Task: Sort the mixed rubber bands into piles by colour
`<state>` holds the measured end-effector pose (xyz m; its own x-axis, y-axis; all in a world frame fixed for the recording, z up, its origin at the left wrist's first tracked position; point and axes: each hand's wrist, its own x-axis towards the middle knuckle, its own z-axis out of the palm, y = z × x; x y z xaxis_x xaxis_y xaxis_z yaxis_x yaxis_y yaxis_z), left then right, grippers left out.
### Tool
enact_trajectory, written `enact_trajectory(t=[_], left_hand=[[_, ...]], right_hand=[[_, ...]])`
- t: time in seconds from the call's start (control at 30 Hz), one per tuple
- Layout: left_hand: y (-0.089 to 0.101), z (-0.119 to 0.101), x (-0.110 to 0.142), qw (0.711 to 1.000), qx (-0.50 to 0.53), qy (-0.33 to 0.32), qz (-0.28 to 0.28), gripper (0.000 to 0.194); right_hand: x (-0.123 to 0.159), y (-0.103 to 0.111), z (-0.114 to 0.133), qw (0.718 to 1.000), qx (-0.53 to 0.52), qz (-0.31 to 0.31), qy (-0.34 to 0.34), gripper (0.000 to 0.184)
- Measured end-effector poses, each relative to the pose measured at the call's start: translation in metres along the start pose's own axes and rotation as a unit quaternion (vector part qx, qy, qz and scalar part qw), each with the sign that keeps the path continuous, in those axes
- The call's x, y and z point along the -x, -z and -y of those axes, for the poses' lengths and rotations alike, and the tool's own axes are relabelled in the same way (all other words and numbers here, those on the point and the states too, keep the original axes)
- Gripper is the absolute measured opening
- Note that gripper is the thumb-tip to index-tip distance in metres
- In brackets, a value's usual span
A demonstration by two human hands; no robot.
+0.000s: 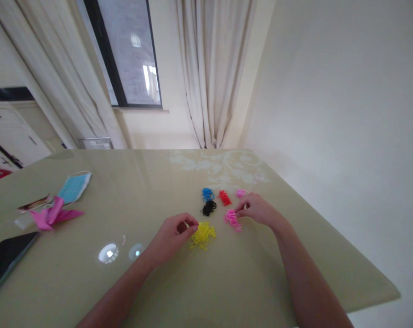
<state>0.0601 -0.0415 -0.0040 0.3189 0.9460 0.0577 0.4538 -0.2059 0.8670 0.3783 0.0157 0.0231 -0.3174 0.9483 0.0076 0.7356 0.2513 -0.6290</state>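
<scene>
Small, thin, coloured pieces that look like rubber bands lie sorted by colour on the glossy table (227, 282). My left hand (174, 234) is closed in a pinch at the left edge of the yellow rubber bands (203, 235); whatever is between its fingertips is too small to make out. At the pink rubber bands (232, 220), my right hand (256, 208) touches the upper right side with thumb and forefinger pinched together, hiding what they hold. Beyond the hands are heaps of black rubber bands (209, 208), blue rubber bands (208, 194) and red rubber bands (224, 198).
A small pink item (241, 193) lies just behind my right hand. To the left are a blue face mask (74, 187), a folded pink thing (54, 215) and a dark phone or tablet (10, 257). A wall (346, 114) runs along the table's right side.
</scene>
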Motion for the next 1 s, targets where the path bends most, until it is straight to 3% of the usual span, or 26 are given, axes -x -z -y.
enact_trajectory(t=[0.1, 0.2, 0.27, 0.33, 0.4, 0.47, 0.53, 0.67, 0.73, 0.9, 0.97, 1.0], left_hand=[[0.000, 0.002, 0.000, 1.000, 0.005, -0.003, -0.001, 0.026], [0.000, 0.007, -0.002, 1.000, 0.006, 0.000, -0.003, 0.030], [0.000, 0.010, -0.004, 1.000, 0.011, 0.000, -0.020, 0.032], [0.001, 0.011, -0.006, 0.999, 0.025, -0.005, -0.047, 0.035], [0.001, 0.011, -0.008, 0.996, 0.040, -0.011, -0.079, 0.038], [0.002, 0.010, -0.009, 0.993, 0.052, -0.014, -0.106, 0.040], [0.003, 0.010, -0.009, 0.991, 0.059, -0.016, -0.123, 0.042], [0.004, 0.011, -0.010, 0.989, 0.058, -0.017, -0.132, 0.044], [0.004, 0.012, -0.011, 0.990, 0.051, -0.017, -0.132, 0.043], [-0.001, 0.013, -0.011, 0.988, 0.011, -0.033, -0.153, 0.037], [-0.005, 0.015, -0.009, 0.982, -0.027, -0.059, -0.176, 0.036], [-0.007, 0.016, -0.009, 0.978, -0.048, -0.078, -0.186, 0.038]], right_hand=[[0.002, 0.007, -0.002, 0.999, 0.007, -0.031, 0.007, 0.011], [0.002, 0.013, -0.007, 0.984, 0.008, -0.174, -0.021, 0.037], [-0.001, 0.015, -0.013, 0.946, 0.001, -0.320, -0.056, 0.047], [-0.006, 0.014, -0.023, 0.887, 0.001, -0.452, -0.090, 0.047], [-0.012, 0.010, -0.035, 0.843, 0.006, -0.525, -0.117, 0.050], [-0.020, 0.003, -0.047, 0.836, 0.007, -0.534, -0.126, 0.062], [-0.027, -0.005, -0.057, 0.851, 0.014, -0.511, -0.123, 0.072], [-0.034, -0.012, -0.068, 0.884, 0.024, -0.450, -0.121, 0.065], [-0.033, -0.011, -0.068, 0.886, 0.029, -0.447, -0.121, 0.062], [-0.023, -0.002, -0.044, 0.833, 0.050, -0.544, -0.087, 0.060], [-0.018, -0.006, -0.023, 0.844, 0.010, -0.534, -0.046, 0.056], [-0.016, -0.010, -0.011, 0.865, -0.019, -0.501, -0.020, 0.052]])
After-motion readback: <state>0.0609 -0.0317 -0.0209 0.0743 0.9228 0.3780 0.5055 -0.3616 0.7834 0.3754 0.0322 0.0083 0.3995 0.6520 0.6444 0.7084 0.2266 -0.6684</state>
